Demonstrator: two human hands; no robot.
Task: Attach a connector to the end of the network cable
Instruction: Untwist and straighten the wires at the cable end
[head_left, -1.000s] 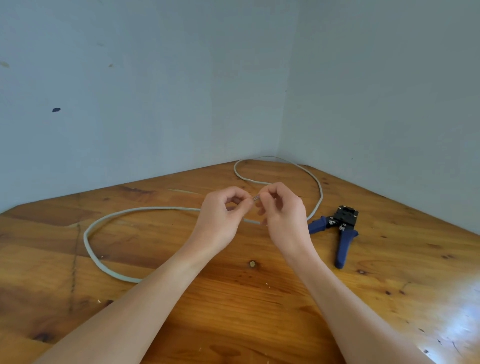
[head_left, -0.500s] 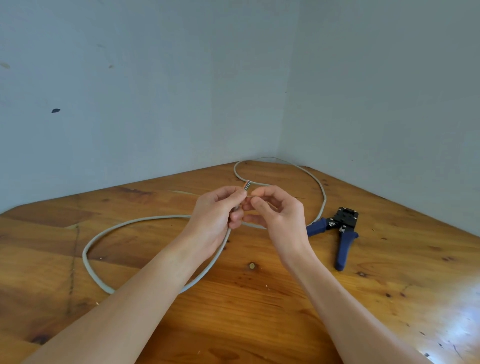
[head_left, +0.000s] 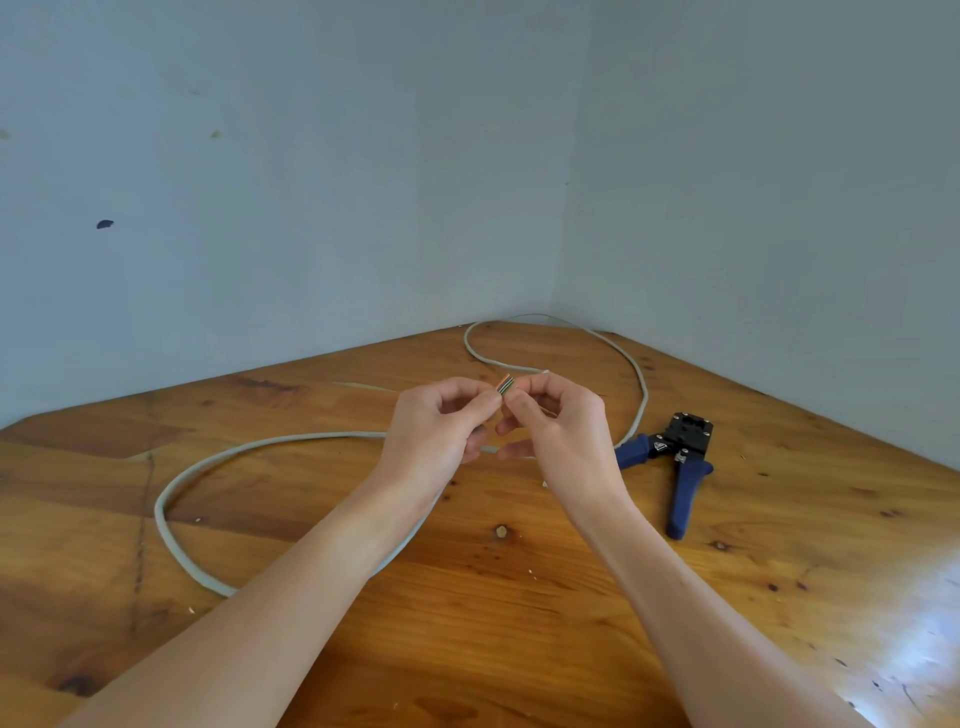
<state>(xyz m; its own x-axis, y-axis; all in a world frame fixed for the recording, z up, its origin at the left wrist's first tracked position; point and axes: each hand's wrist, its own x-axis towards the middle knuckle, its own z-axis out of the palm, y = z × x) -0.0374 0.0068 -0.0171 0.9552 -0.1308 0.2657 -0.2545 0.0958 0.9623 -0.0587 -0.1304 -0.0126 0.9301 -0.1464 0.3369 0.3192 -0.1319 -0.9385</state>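
Left of the crimper (head_left: 675, 457), my left hand (head_left: 436, 431) and right hand (head_left: 558, 431) each kept a pinching grip on the cable's wire ends (head_left: 505, 385) (no connector visible); slipping could disorder them.

Single head-worn view, facing forward and down, close above wooden table (head_left: 519, 623) corner

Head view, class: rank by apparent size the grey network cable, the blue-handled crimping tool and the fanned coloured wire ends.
1. Grey network cable
2. Blue-handled crimping tool
3. Fanned coloured wire ends, clearly smallest
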